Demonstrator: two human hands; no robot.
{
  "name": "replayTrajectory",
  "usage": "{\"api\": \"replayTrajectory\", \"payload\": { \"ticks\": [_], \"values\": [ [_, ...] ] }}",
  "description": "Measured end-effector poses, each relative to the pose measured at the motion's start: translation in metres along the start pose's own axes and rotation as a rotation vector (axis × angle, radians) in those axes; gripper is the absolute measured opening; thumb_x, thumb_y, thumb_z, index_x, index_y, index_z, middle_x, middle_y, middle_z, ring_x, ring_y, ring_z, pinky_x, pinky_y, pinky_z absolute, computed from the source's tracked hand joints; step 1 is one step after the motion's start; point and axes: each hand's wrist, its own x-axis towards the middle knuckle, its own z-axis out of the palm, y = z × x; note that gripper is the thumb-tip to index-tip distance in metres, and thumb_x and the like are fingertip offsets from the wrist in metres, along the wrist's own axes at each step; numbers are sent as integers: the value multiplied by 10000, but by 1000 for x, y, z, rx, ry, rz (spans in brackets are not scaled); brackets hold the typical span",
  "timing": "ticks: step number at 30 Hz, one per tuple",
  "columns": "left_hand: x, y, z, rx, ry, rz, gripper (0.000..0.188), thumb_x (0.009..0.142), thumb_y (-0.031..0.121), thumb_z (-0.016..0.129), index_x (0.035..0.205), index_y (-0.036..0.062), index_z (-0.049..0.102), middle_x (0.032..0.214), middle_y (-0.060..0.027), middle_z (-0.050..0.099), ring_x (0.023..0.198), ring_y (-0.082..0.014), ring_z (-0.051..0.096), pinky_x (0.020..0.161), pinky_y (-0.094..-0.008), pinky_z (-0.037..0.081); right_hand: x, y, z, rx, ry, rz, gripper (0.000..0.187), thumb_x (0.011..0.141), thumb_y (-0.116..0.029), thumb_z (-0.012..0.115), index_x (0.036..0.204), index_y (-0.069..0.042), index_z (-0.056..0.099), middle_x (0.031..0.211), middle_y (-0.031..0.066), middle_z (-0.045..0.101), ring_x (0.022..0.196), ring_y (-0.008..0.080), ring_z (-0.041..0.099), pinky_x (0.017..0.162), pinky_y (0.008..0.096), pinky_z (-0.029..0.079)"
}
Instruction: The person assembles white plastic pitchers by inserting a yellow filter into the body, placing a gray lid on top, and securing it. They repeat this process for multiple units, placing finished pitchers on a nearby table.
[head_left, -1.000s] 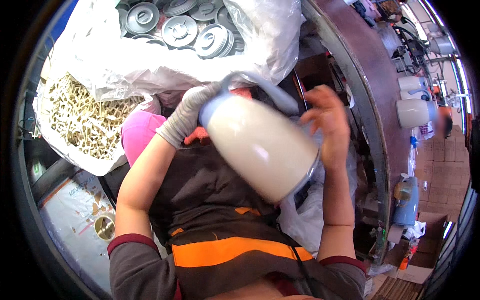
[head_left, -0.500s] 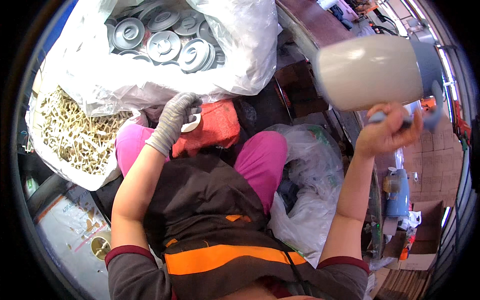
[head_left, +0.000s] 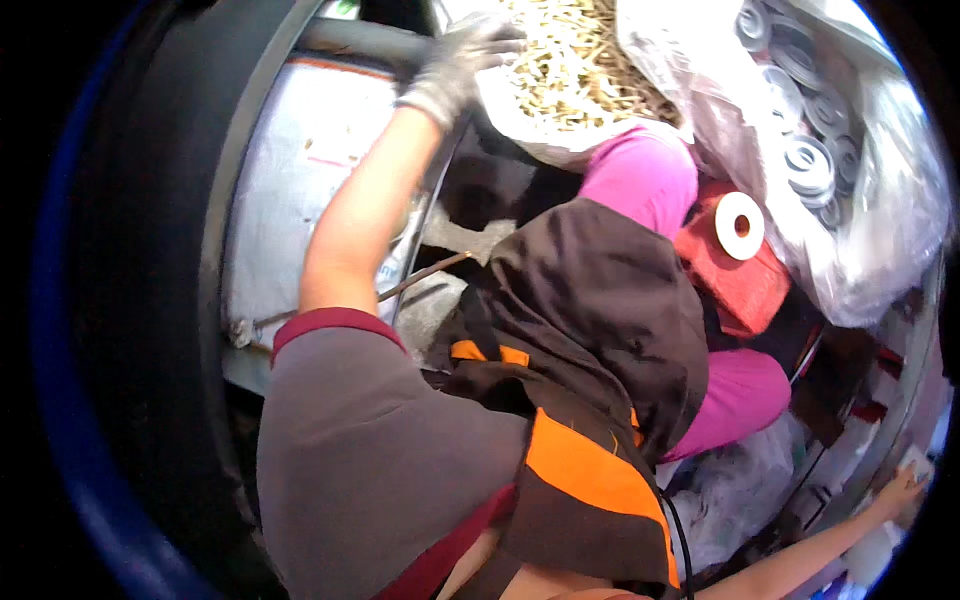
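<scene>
My left hand point(head_left: 462, 68), in a grey-white knitted glove, reaches to the rim of a white sack point(head_left: 540, 148). Its fingers are stretched out and somewhat blurred, with nothing seen in them. Small pale yellow pieces point(head_left: 575, 75) fill the sack. Far off at the right rim, my bare right hand point(head_left: 903, 497) is closed against a pale thing point(head_left: 917, 463) too dark and cut off to make out. A cream-white ring point(head_left: 725, 232) with a brown centre hole lies on a red cloth point(head_left: 735, 290) between my knees.
Grey round lids point(head_left: 808, 165) lie in a large clear plastic bag point(head_left: 880, 255) at the far right. Beside my left arm is a white-covered surface point(head_left: 290, 170), with a thin brown stick point(head_left: 425, 273) near my elbow. Crumpled clear plastic point(head_left: 740, 490) lies by my right knee.
My view has turned left. My left hand has let go of the white ring and moved to the sack. My right arm has swung outward; the beige-and-grey jug it held is no longer recognisable.
</scene>
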Motion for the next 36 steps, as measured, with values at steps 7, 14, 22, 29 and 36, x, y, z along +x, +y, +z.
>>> {"api": "replayTrajectory", "payload": {
  "ticks": [7,14,22,29,36],
  "values": [
    [-171,-68,-155,662,-102,-982,671,744,303,675,1321,52,443,1265,-180,519,1169,-260,491,985,-326,372,-157,-205,66,500,-260,-168,469,936,-294,512,1342,-77,419,1267,88,538,974,167,621,667,234,396],
    [-188,-58,-147,496,-519,-943,859,645,232,722,1396,76,335,1308,-192,481,1132,-282,514,963,-345,402,-184,-220,83,575,-336,-312,377,942,-191,506,1294,-59,472,1304,48,519,909,120,617,620,182,374],
    [-206,-71,-166,1366,-532,-845,438,790,262,561,1191,87,561,1186,-169,574,1080,-315,551,954,-375,414,-218,-189,116,765,-462,-163,338,941,-167,510,1239,-8,509,1286,40,531,920,100,608,633,177,394],
    [-84,67,-120,1148,188,112,506,752,178,521,1253,109,495,1177,-155,577,1071,-311,557,920,-373,430,-269,-252,130,869,-676,-106,319,914,-116,522,1222,-31,538,1183,65,578,922,121,605,717,214,440],
    [-74,187,94,462,-299,155,454,823,91,507,1268,0,482,1143,-160,596,1047,-227,580,913,-339,442,-324,-384,52,954,-324,-777,1070,598,-384,837,1402,-25,229,1438,172,273,1302,294,338,1061,417,287]
  ]
}}
